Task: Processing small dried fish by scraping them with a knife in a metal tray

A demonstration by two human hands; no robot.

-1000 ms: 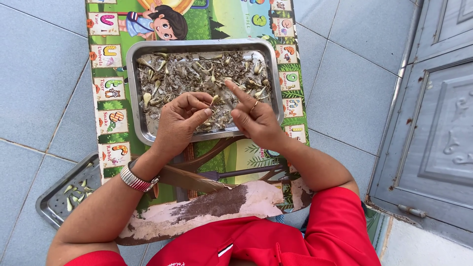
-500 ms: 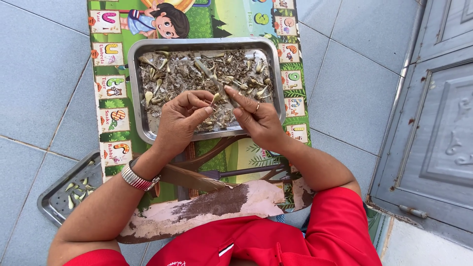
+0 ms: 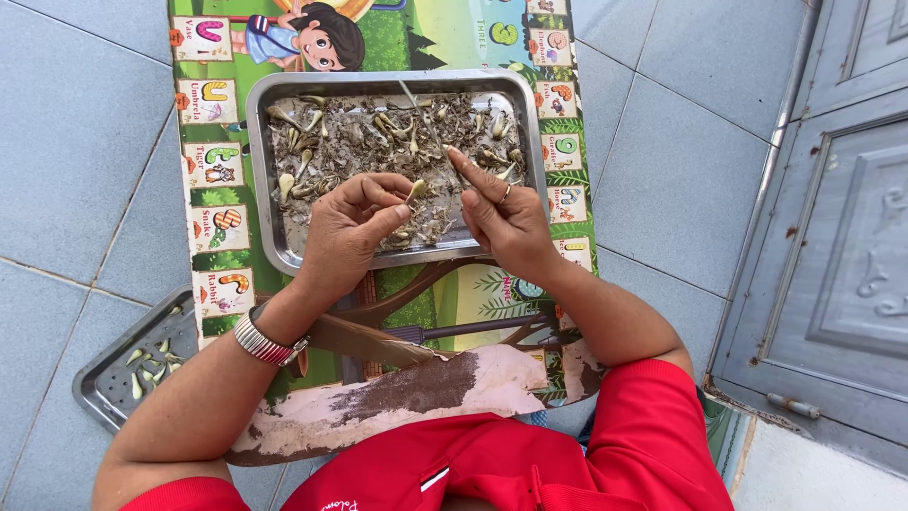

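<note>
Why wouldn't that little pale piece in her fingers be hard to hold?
The pale clove-like piece is pinched by just the left hand fingertips, so it is probably light. It looks small and smooth, so it might slip.

The clove [image 3: 416,188] has been lifted slightly above the tray [image 3: 260,170] by the left hand [image 3: 352,227]; the right hand [image 3: 501,213] has been drawn closer to it.

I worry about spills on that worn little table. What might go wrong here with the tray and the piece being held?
1. The metal tray lies near the table's broken near edge; a push from either wrist might slide it off.
2. The left hand pinches a small pale clove only at its fingertips, so it may slip back into the husk litter.
3. The second tray on the floor sits beside the left elbow and may get knocked.
</note>
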